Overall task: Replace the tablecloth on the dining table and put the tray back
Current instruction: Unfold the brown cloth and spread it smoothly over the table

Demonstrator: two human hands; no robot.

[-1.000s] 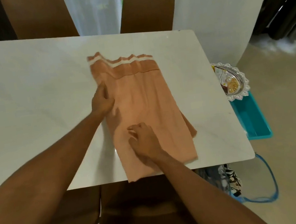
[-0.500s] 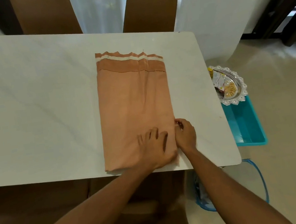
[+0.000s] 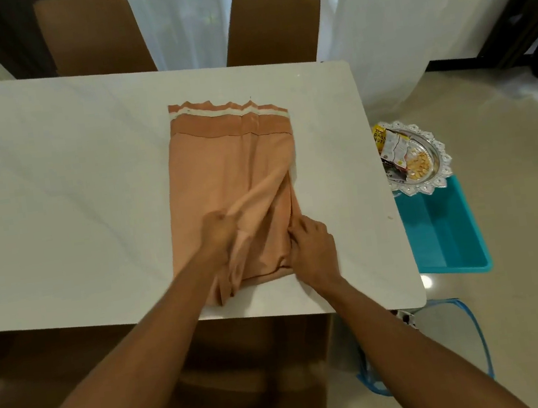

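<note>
The folded peach tablecloth point(image 3: 223, 175) lies toward the right end of the white table point(image 3: 54, 197). Its long axis runs from near edge to far edge, with the striped hem at the far end. The left hand point(image 3: 218, 231) clutches a raised fold. The right hand point(image 3: 313, 249) pinches the cloth's near right edge. Beyond the table's right edge, the silver tray point(image 3: 440, 167) rests on a teal bin point(image 3: 446, 235) on the glossy floor.
</note>
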